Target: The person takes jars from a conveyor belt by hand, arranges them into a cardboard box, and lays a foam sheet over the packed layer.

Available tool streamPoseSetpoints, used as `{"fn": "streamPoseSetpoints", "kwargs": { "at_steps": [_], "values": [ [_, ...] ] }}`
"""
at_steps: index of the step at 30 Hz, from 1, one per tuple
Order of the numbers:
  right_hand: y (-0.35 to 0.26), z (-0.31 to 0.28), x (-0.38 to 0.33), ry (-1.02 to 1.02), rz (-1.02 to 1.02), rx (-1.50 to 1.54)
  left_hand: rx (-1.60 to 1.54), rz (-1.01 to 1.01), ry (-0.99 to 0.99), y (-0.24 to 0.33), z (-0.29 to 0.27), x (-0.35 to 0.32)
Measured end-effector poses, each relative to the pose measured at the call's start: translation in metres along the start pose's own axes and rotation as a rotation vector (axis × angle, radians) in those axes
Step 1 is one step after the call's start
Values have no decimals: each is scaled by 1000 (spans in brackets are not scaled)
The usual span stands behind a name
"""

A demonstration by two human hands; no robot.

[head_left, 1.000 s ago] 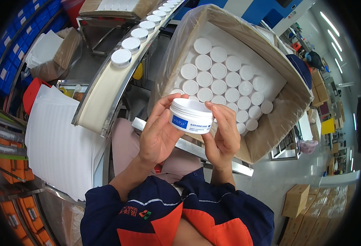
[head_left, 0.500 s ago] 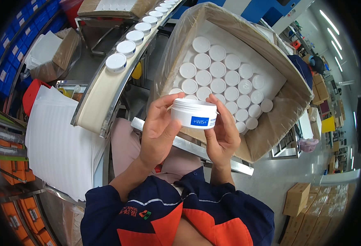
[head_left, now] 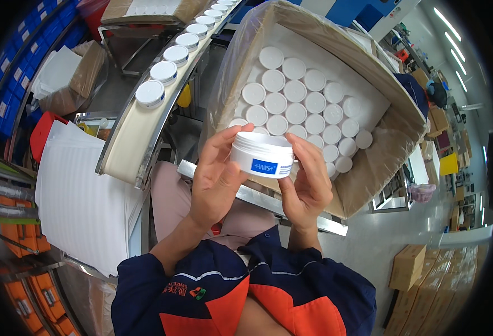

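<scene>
A white plastic jar (head_left: pixel 260 152) with a threaded neck, no lid and a blue label is held up between my two hands. My left hand (head_left: pixel 217 182) grips its left side, fingers at the rim and thumb low on the wall. My right hand (head_left: pixel 307 187) closes on the right side the same way. Just beyond the jar stands a large carton (head_left: pixel 344 201) lined with clear plastic, where several white lidded jars (head_left: pixel 295 91) sit in rows on a white sheet.
To the left runs a conveyor belt (head_left: pixel 124 147) carrying a line of white lidded jars (head_left: pixel 150 93). A stack of white sheets (head_left: pixel 70 190) lies beside it. Brown cartons (head_left: pixel 423 285) are piled at the lower right. Blue bins (head_left: pixel 11 84) fill a rack at far left.
The jar has turned slightly in my hands, its label shifting left. On the conveyor, the jars have advanced a little toward me. Both hands keep their hold.
</scene>
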State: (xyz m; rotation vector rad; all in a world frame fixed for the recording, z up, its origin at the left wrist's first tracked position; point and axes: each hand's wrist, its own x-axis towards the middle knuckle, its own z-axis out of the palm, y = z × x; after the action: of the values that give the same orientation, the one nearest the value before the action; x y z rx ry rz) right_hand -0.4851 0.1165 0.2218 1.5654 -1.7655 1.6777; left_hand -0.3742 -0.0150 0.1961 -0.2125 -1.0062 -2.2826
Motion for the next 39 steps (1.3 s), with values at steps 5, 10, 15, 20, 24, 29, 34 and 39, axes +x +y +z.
{"fn": "streamPoseSetpoints", "kwargs": {
  "at_steps": [5,10,15,20,24,29,34,39],
  "values": [
    [-10,0,6,43,-88,-144,-360,-232,-3,-4,2,3],
    [-15,-1,5,71,-83,-163,-426,-248,-44,-10,1,6],
    [-15,-2,4,38,-107,-179,-457,-239,-65,-11,1,8],
    [-16,-3,16,12,-76,-368,-357,-220,-31,-16,-4,11],
    [48,-26,5,51,189,-211,814,34,84,-11,-43,17],
    [210,-156,5,710,387,-132,1855,288,339,66,-112,56],
    [323,-305,-10,885,406,-450,2276,3,585,49,-190,96],
    [361,-350,-24,589,628,-1004,2402,-444,524,39,-197,114]
  ]
}}
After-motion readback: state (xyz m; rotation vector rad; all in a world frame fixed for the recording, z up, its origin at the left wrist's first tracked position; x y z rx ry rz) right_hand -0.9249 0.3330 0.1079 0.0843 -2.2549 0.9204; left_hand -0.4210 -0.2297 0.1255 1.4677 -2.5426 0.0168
